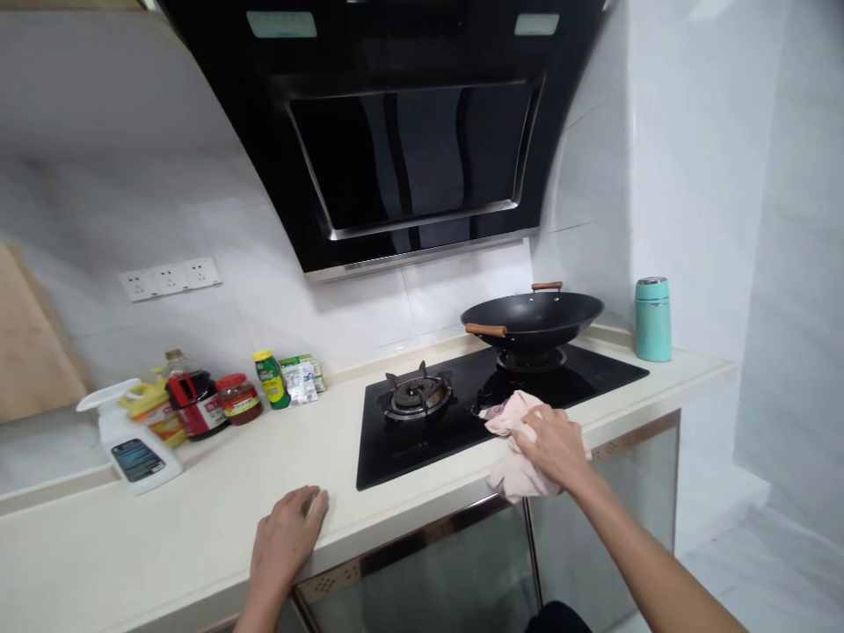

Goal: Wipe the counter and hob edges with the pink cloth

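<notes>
My right hand (552,444) is closed on a pale pink cloth (518,475), pressing it against the front edge of the black glass gas stove (454,440). Part of the cloth hangs over the counter's front edge. My left hand (288,527) rests on the pale countertop (217,501) near its front edge, left of the stove. It holds nothing; its fingers are loosely bent, with a gap by the thumb. Behind the cloth, a black wok (534,321) with wooden handles sits on the right burner. The left burner (418,396) is bare.
A range hood (422,158) slopes above the stove. At left stand a white spray bottle (135,444), a dark sauce bottle (196,400), a red-lidded jar (238,400) and a green yellow-capped bottle (272,380). A turquoise flask (652,325) stands at the right end.
</notes>
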`<act>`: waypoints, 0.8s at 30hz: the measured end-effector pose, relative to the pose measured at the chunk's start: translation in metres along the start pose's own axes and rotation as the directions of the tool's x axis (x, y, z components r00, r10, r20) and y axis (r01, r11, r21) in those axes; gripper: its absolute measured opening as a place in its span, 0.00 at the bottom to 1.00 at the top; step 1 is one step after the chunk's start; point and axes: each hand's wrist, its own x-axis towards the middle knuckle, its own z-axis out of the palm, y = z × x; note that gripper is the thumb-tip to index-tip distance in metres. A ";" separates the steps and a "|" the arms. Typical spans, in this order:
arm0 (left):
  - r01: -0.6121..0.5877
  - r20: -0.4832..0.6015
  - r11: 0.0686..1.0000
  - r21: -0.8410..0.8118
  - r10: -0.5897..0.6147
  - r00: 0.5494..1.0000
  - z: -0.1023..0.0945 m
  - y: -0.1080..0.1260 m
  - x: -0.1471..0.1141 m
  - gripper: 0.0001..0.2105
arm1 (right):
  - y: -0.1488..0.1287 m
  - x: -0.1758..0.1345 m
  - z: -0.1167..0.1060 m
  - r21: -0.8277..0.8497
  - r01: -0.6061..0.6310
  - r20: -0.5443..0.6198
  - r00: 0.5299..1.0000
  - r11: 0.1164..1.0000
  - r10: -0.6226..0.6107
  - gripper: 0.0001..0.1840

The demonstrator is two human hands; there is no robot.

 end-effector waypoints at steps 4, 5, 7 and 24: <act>-0.010 0.020 1.000 -0.002 0.010 1.000 -0.001 0.001 0.000 0.26 | 0.026 0.013 -0.005 -0.062 -0.092 -0.008 0.996 0.994 0.092 0.21; -0.007 0.028 1.000 -0.002 0.007 1.000 -0.001 0.001 0.000 0.26 | 0.025 0.013 -0.006 -0.071 -0.107 -0.015 0.994 0.992 0.106 0.21; -0.001 0.034 1.000 0.004 0.001 0.999 0.000 0.001 0.001 0.27 | 0.015 0.009 -0.005 -0.079 -0.132 -0.031 0.991 0.988 0.130 0.21; -0.007 0.027 1.000 0.029 0.006 1.000 -0.002 0.001 -0.001 0.26 | -0.002 0.027 -0.002 -0.055 0.018 0.045 0.999 0.998 -0.016 0.21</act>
